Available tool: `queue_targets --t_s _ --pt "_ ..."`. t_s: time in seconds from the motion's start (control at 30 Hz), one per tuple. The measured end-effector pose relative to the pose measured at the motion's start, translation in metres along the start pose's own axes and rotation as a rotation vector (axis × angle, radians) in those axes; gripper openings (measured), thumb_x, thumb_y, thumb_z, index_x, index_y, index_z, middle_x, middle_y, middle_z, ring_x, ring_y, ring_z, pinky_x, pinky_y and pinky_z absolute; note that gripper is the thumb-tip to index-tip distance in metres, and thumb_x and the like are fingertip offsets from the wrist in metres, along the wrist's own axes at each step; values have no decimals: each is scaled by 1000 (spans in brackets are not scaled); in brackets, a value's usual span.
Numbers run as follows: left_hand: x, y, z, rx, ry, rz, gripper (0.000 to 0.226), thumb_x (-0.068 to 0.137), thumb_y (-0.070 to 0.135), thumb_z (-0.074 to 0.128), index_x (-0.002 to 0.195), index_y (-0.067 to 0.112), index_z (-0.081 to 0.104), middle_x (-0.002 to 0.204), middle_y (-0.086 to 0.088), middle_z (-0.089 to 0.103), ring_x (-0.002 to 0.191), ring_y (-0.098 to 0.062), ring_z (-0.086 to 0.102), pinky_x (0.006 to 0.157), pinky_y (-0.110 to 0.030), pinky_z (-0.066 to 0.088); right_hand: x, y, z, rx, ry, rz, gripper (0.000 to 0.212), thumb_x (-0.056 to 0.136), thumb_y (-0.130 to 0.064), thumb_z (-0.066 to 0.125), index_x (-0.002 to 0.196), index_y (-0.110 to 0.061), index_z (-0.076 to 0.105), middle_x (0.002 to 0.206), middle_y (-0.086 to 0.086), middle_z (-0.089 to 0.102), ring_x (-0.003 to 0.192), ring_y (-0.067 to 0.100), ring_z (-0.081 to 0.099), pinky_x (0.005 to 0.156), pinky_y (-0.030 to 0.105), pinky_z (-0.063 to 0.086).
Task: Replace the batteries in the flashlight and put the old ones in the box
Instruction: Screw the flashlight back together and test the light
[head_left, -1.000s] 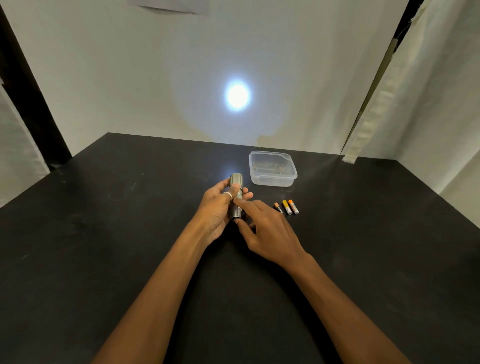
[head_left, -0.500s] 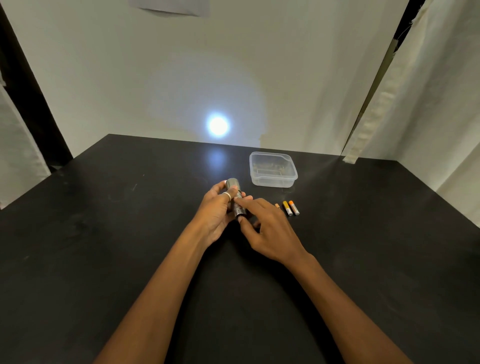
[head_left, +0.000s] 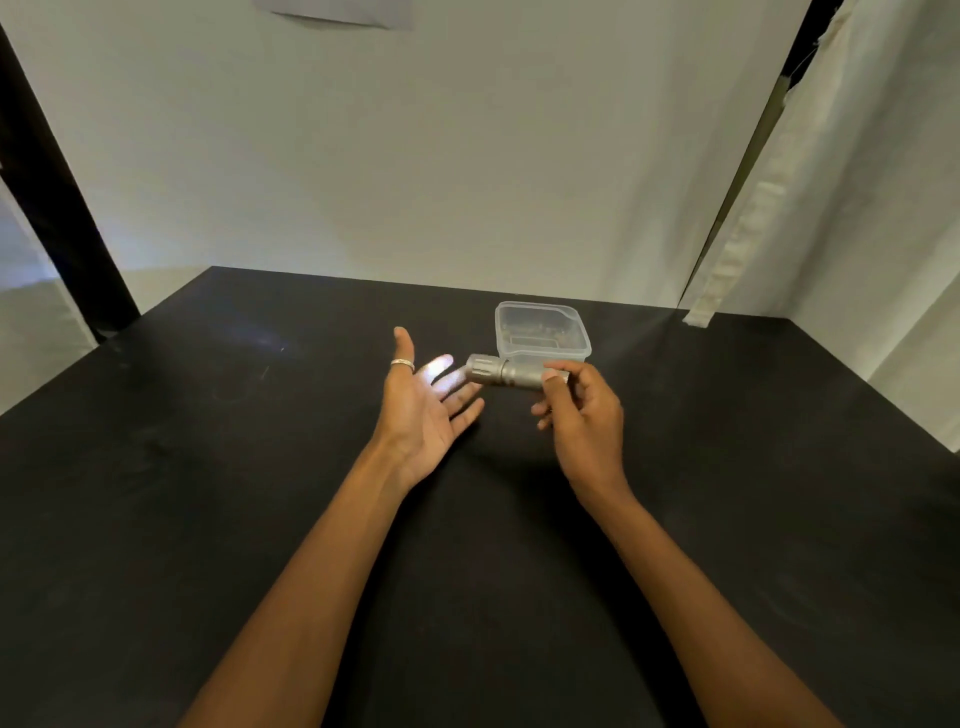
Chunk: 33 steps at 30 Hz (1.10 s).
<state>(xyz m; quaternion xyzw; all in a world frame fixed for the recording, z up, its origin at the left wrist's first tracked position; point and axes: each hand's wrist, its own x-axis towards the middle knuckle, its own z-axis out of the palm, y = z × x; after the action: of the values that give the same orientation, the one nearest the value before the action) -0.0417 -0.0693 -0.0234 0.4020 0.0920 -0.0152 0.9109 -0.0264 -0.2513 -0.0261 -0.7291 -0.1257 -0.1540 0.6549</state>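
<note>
Since a second ago, your right hand (head_left: 584, 415) has taken the flashlight (head_left: 506, 372) alone and swung it sideways, and the bright spot has left the back wall (head_left: 467, 156) for your left hand (head_left: 423, 402), which has let go.

On the black table (head_left: 208, 519), the clear box (head_left: 543, 335) sits just behind the flashlight; something small lies in it, too blurred to name. The loose batteries that lay to its right a second ago are out of sight now, perhaps hidden behind your right hand.

Your left hand is spread wide, palm up, holding nothing, with a ring (head_left: 402, 364) on the thumb and the beam lighting its fingers (head_left: 449, 384). Your right hand grips the flashlight at its tail end only, fingertips pinched round it, the head pointing left in the air.

That grip is the main risk: held by one end, the heavier head could tip out and drop onto the table. It is lit, so it seems to work, but whether the batteries inside are the fresh ones I cannot tell; sort out which are old before anything goes in the box.
</note>
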Motion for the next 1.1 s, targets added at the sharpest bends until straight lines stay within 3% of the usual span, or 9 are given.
queue_targets --t_s 0.1,0.2,0.47,0.8,0.93,1.1 --pt "-2 2 2 -54 -25 -9 99 87 85 37 153 11 42 151 -13 54 144 -28 45 112 -44 36 6 -2 -8 131 66 70 13 99 -18 60 97 -12 71 71 5 65 58 16 56 52 28 47" --pt "-3 2 2 -52 -46 5 98 86 86 36 150 14 47 152 -11 53 148 -26 39 122 -44 28 6 -2 -12 163 74 55 16 94 -11 58 88 -7 72 68 6 58 55 14 49 49 25 43" --pt "-3 5 -2 -77 -72 55 94 86 86 39 147 16 51 151 -9 55 151 -24 35 125 -47 21 10 -3 -14 209 179 95 20 88 -24 57 93 -12 71 73 2 63 54 10 52 50 24 45" --pt "-1 6 -5 -81 -86 64 84 84 86 42 131 20 63 146 -9 60 149 -25 38 124 -48 22 13 3 -17 138 278 151 21 96 -17 51 94 -13 72 76 0 62 61 8 51 51 23 44" --pt "-3 8 -5 -103 -115 56 91 84 87 39 141 18 57 144 -8 62 147 -24 40 123 -47 22 12 1 -17 130 240 146 24 95 -13 49 88 -13 72 81 3 62 69 13 51 54 26 44" --pt "-5 8 -4 -155 -139 54 96 85 86 38 151 17 47 148 -10 58 147 -26 40 125 -49 21 12 -2 -17 235 218 204 25 92 -10 47 91 -7 72 83 11 63 62 14 50 47 24 41"
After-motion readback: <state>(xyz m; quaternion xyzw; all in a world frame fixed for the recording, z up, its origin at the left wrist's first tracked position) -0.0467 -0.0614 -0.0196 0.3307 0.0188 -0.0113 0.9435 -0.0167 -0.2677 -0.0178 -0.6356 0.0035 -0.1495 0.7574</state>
